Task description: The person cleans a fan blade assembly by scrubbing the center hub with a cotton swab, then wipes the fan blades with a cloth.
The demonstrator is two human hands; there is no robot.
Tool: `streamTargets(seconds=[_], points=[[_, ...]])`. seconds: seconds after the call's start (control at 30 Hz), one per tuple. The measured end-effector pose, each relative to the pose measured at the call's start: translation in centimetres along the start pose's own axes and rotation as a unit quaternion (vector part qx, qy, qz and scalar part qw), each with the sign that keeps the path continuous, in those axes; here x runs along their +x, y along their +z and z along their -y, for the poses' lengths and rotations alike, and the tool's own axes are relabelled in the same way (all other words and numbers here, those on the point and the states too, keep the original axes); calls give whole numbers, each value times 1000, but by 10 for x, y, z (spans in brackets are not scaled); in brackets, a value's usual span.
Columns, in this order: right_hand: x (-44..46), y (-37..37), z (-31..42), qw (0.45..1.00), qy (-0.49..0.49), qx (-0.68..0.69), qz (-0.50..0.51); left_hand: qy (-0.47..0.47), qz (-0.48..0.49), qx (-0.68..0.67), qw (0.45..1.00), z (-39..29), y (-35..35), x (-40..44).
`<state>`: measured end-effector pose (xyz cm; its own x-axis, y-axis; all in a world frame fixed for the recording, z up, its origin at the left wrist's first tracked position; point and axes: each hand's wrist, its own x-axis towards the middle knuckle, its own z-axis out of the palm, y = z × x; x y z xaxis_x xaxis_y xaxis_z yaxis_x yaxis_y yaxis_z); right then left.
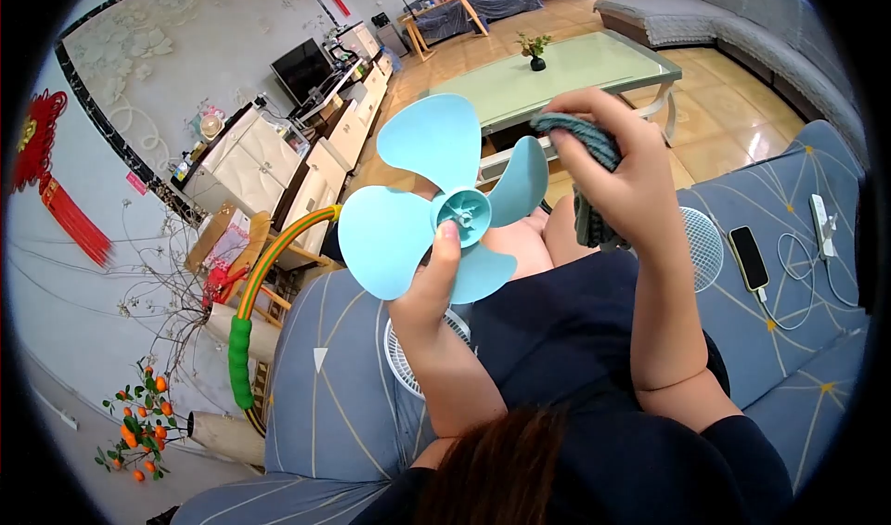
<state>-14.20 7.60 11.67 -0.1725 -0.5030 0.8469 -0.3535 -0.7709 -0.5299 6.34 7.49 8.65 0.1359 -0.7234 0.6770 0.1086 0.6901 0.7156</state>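
My left hand (432, 279) grips a light blue fan blade (418, 149) by its hub, the thumb pressed at the hub's centre and the broad blades spread around it. Raised to the right, my right hand (624, 168) is closed on a folded grey-green cloth (592, 140), part of which hangs below the fingers. The cloth is near the right-hand blade but apart from it. A white round fan grille (402, 362) lies on the sofa beside my left forearm, partly hidden. Another white grille (703, 249) rests to the right, behind my right forearm.
I sit on a blue patterned sofa (325, 414). A phone (748, 258) on a charging cable and a white power strip (822, 226) lie to the right. A green-and-orange hoop (239, 358) leans at the left. Ahead stands a glass-topped table (594, 65) with a small plant (535, 50).
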Motion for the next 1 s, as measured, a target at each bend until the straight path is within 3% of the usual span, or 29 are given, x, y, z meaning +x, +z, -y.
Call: streamTargets(seconds=[0.07,0.2,0.33,0.43,0.53,0.67,0.8,1.0], points=[[-1,6,2,998,-64,-17,22,17,12,-2,1000,-2,1,-1],[-4,7,4,990,-37,-100,91,63,41,6,997,-6,1,-4],[-5,8,2,989,-50,-111,86,31,30,39,998,-13,2,-8],[-4,7,-5,992,-38,-107,63,69,50,61,995,-9,-1,-6],[-1,1,-16,989,-10,-149,3,37,45,-18,998,-6,-5,-2],[2,-6,-7,996,69,-48,24,17,26,-13,999,-3,-2,2],[-2,3,-2,998,53,29,36,1,20,1,1000,1,-1,-2],[-3,7,-2,997,57,19,49,-4,33,28,999,-5,-2,-4]])
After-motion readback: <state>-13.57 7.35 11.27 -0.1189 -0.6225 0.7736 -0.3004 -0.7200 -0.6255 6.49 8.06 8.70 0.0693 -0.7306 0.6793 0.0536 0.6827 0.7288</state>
